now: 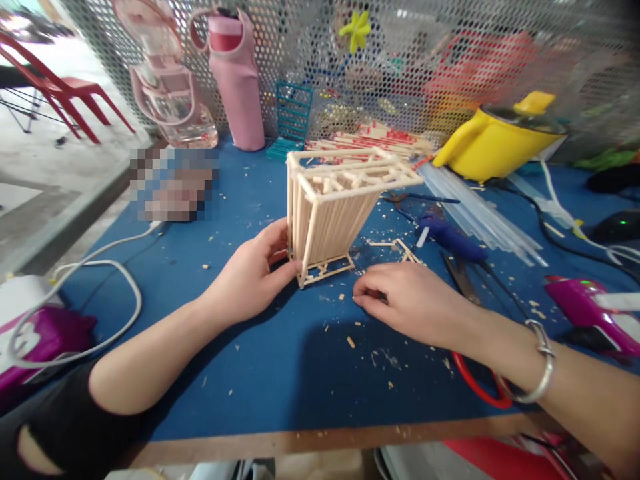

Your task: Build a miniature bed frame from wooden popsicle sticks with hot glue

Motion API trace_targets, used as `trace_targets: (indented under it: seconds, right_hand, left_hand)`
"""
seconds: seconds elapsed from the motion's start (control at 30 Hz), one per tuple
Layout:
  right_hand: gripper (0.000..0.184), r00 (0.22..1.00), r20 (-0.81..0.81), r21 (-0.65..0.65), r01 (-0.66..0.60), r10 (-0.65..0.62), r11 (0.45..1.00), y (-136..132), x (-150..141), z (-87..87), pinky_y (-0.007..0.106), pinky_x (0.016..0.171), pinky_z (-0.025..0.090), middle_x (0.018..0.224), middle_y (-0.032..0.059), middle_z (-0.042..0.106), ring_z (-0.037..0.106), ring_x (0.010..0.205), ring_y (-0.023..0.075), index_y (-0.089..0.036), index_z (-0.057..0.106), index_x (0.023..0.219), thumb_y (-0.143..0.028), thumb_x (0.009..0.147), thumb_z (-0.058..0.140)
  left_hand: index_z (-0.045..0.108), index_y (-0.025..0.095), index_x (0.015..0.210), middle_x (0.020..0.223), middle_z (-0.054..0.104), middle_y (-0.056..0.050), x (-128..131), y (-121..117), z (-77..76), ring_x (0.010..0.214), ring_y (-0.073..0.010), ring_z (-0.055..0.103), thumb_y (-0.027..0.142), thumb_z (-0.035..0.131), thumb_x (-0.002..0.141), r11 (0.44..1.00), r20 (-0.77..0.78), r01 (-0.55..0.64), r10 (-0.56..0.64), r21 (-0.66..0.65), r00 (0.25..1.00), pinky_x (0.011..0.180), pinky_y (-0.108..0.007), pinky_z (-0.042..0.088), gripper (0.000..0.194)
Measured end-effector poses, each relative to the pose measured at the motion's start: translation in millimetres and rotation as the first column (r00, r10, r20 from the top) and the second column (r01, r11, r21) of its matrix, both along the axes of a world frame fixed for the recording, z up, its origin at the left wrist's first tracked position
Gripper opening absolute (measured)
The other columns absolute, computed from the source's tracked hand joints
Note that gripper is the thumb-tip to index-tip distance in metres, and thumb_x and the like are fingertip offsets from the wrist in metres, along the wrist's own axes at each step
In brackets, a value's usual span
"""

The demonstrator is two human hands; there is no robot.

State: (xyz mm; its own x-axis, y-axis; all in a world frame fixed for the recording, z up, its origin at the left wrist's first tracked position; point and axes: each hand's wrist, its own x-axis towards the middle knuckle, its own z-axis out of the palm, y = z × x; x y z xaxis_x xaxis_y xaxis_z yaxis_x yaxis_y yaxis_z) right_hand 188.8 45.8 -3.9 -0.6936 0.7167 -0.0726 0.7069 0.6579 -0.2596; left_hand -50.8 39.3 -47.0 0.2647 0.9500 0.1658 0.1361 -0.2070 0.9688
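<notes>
Nearest us, our right hand (400,299) curls half-closed over the table (215,380); we cannot quite tell whether it pinches anything. Our left hand (253,267) pinches the lower left corner of the stick frame (333,227), which stands on the table. Farther back lie a blue glue gun (450,239), then red-and-pale sticks (373,142), a pink bottle (240,100) to their left.

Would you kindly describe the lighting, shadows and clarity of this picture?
Head view: a broad shadow darkens the blue tabletop toward its front edge; head view: the floor at upper left looks washed out, while the upper right corner falls dark; head view: a pixelated patch hides what lies there; head view: the stick structure shows fairly clearly.
</notes>
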Motion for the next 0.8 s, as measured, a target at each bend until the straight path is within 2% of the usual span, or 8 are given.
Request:
trace_targets:
  seconds: [0.1,0.23,0.4,0.6,0.7,0.8]
  right_hand:
    - [0.018,0.996,-0.075,-0.006,0.046,-0.047,0.999,3,-5,1.7,0.027,0.071,0.043,0.084,0.0006,0.072,0.065,0.078,0.0156,-0.02,0.07,0.082,-0.021,0.088,0.053]
    - [0.021,0.989,-0.114,0.052,0.1,-0.093,0.994,11,-17,0.3,0.03,0.074,0.045,0.089,0.0022,0.073,0.066,0.08,0.018,-0.02,0.072,0.087,-0.025,0.089,0.052]
    - [0.023,0.984,-0.091,0.043,0.16,-0.155,0.986,19,-27,-8.3,0.03,0.072,0.046,0.091,0.0017,0.075,0.068,0.082,0.0199,-0.022,0.073,0.09,-0.027,0.09,0.051]
    - [0.026,0.987,-0.022,0.041,0.163,-0.162,0.986,19,-30,-11.7,0.031,0.072,0.045,0.092,0.0003,0.076,0.069,0.083,0.0216,-0.025,0.073,0.092,-0.03,0.091,0.048]
    - [0.026,0.982,-0.03,0.026,0.186,-0.185,0.982,19,-31,-10.8,0.03,0.07,0.045,0.09,-0.0004,0.076,0.069,0.081,0.02,-0.025,0.073,0.091,-0.03,0.091,0.048]
    - [0.023,0.974,-0.06,0.015,0.22,-0.218,0.975,19,-28,-5.1,0.026,0.063,0.043,0.084,-0.0013,0.075,0.067,0.071,0.0154,-0.025,0.073,0.087,-0.03,0.089,0.051]
  left_hand:
    - [0.043,0.021,0.135,0.134,0.056,-0.009,0,0,0.7,0.124,-0.0253,0.052,0.018,0.061,0.082,1.0,0.0,0.001,-0.001,0.005,1.0,0.105,-0.044,0.043,0.056]
    - [0.044,0.02,0.134,0.135,0.055,-0.009,1,0,2.7,0.125,-0.025,0.051,0.02,0.059,0.084,1.0,-0.002,0.013,-0.013,0.009,1.0,0.105,-0.044,0.043,0.053]
    - [0.043,0.019,0.133,0.135,0.055,-0.009,1,0,3.7,0.125,-0.0242,0.052,0.017,0.057,0.085,1.0,-0.014,0.028,-0.028,0.008,1.0,0.105,-0.042,0.044,0.05]
    - [0.047,0.019,0.127,0.136,0.055,-0.009,0,0,2.1,0.124,-0.0239,0.053,0.016,0.058,0.084,0.999,-0.03,0.025,-0.025,0.02,0.999,0.104,-0.041,0.045,0.044]
    - [0.048,0.018,0.126,0.136,0.055,-0.009,0,0,1.5,0.125,-0.0249,0.051,0.014,0.058,0.084,0.999,-0.031,0.025,-0.024,0.031,0.999,0.105,-0.042,0.045,0.044]
    - [0.045,0.019,0.131,0.135,0.055,-0.009,0,1,0.9,0.125,-0.0252,0.051,0.014,0.058,0.084,0.999,-0.032,0.027,-0.026,0.031,0.999,0.105,-0.042,0.045,0.049]
